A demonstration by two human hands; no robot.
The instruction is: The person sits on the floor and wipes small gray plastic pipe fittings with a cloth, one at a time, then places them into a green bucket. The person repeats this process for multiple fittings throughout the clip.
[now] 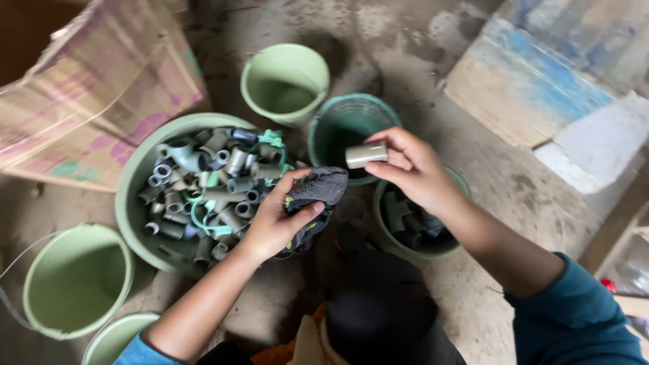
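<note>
My left hand (274,220) grips a dark grey rag (318,192) just right of a large green basin (132,203) heaped with several grey and teal pipe fittings (209,189). My right hand (412,169) pinches a short grey pipe piece (366,155) between thumb and fingers, holding it above the teal bucket (351,128). The rag and the pipe piece are a little apart. Below my right hand, a green bucket (422,250) holds a few dark fittings.
A light green bucket (287,81) stands at the back. Another green bucket (78,280) with a wire handle sits at the left, and a third rim (115,338) shows at the bottom. A torn cardboard box (94,88) lies at the back left, boards (534,81) at the right.
</note>
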